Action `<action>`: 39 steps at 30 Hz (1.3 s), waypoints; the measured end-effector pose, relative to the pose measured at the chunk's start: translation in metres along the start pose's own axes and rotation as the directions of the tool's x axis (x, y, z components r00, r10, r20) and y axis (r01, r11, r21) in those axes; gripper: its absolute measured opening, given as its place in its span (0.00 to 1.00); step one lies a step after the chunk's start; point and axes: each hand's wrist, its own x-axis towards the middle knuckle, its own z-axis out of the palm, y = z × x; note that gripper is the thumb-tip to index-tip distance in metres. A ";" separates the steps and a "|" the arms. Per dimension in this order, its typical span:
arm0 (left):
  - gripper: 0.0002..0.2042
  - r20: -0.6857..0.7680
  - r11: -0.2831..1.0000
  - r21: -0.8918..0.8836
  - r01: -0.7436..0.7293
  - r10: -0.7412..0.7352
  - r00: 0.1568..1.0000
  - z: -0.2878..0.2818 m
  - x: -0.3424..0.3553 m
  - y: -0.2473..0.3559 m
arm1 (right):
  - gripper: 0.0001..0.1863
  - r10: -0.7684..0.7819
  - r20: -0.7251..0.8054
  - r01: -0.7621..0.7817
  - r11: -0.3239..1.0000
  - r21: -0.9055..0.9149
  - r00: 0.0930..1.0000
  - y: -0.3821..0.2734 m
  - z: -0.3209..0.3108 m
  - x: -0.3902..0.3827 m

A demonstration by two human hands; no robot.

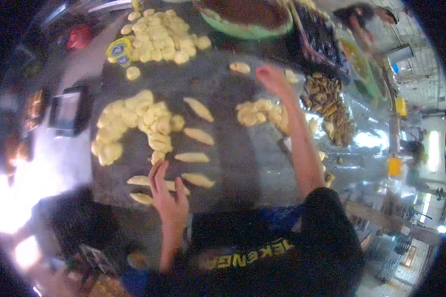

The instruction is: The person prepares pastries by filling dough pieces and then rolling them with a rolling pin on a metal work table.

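Observation:
My left hand (167,190) reaches over the near part of the dark table with its fingers stretched out. Its fingertips are at the near end of a curved cluster of pale dough pieces (141,114). Under and beside that hand lie long spindle-shaped dough pieces (192,157), several of them spread in a loose column. My right hand (274,79) is farther out and blurred by motion, so its fingers cannot be made out. Just left of it lies a single small dough piece (240,68) with a brownish top. Nearer me, beside the right forearm, sits another dough group (258,113).
At the far left is a big heap of round dough pieces (158,37) with a yellow tub (119,51) beside it. A green basin (252,32) and a dark crate (319,37) stand at the back. Brown strips (327,101) are piled at right. Another person (359,20) is beyond.

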 end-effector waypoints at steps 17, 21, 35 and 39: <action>0.16 0.242 0.856 0.099 -0.508 0.474 0.847 0.217 0.084 0.028 | 0.19 -0.491 -0.117 0.474 0.868 -0.145 0.863 0.069 0.007 -0.062; 0.13 0.261 0.896 0.027 -0.444 0.422 0.868 0.151 0.050 0.043 | 0.20 -0.603 -0.031 0.565 0.763 -0.314 0.797 0.070 0.015 -0.065; 0.25 0.295 0.932 -0.190 -0.309 0.354 0.887 0.129 0.056 0.085 | 0.13 -0.281 -0.218 0.354 0.785 0.509 0.935 -0.001 -0.058 -0.119; 0.24 0.239 0.825 -0.539 -0.168 0.341 0.909 0.157 0.070 0.113 | 0.13 -0.187 -0.231 0.292 0.733 0.614 0.955 -0.029 -0.072 -0.153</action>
